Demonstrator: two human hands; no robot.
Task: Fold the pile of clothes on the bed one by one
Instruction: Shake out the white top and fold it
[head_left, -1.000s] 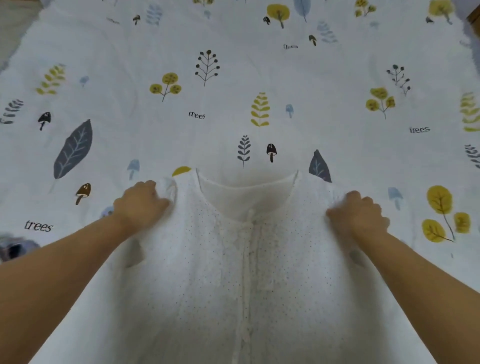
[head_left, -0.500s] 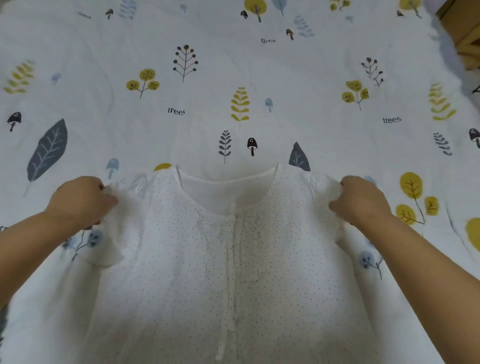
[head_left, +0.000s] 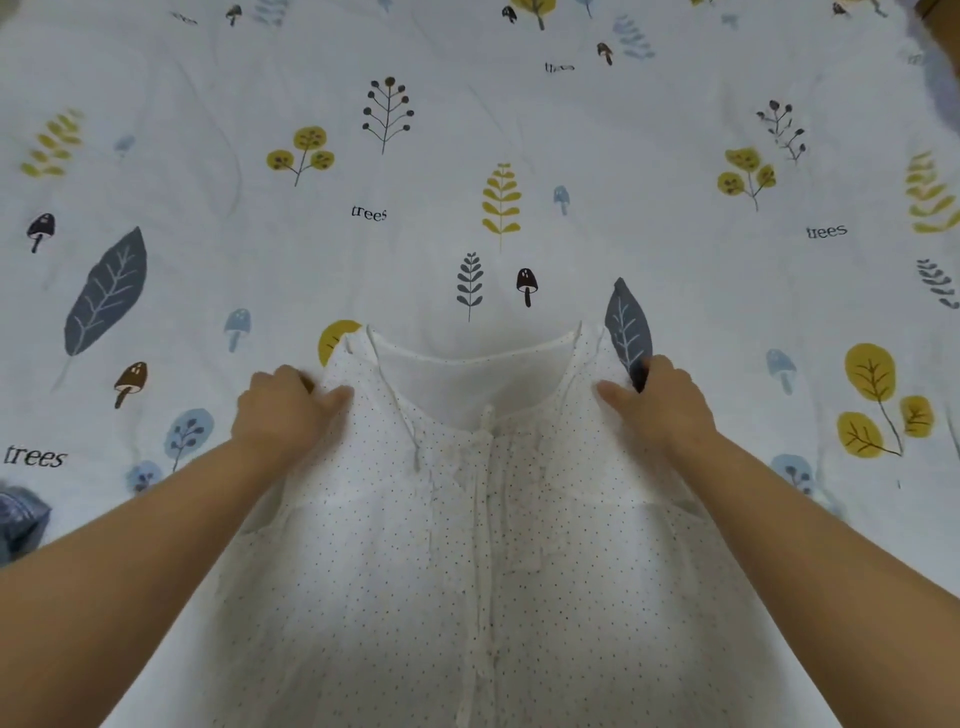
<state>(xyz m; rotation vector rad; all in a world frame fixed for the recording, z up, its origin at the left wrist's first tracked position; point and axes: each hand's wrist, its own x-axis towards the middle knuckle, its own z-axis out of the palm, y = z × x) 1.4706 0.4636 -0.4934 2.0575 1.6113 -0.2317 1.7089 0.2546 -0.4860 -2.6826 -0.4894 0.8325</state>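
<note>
A white blouse with tiny dark dots (head_left: 467, 561) lies front-up on the bed, neckline away from me, a tie cord running down its middle. My left hand (head_left: 283, 410) pinches the left shoulder of the blouse, thumb on top. At the other shoulder my right hand (head_left: 662, 405) grips the fabric the same way. Both side parts appear turned in under my forearms, so the blouse looks narrow.
The bed is covered by a white sheet (head_left: 675, 156) printed with leaves, trees and mushrooms, stretching far ahead and to both sides. A bluish garment (head_left: 21, 519) shows at the left edge.
Both hands moved inward toward the neckline, carrying the shoulders and sleeves with them. The blouse now looks narrower than half a second ago.
</note>
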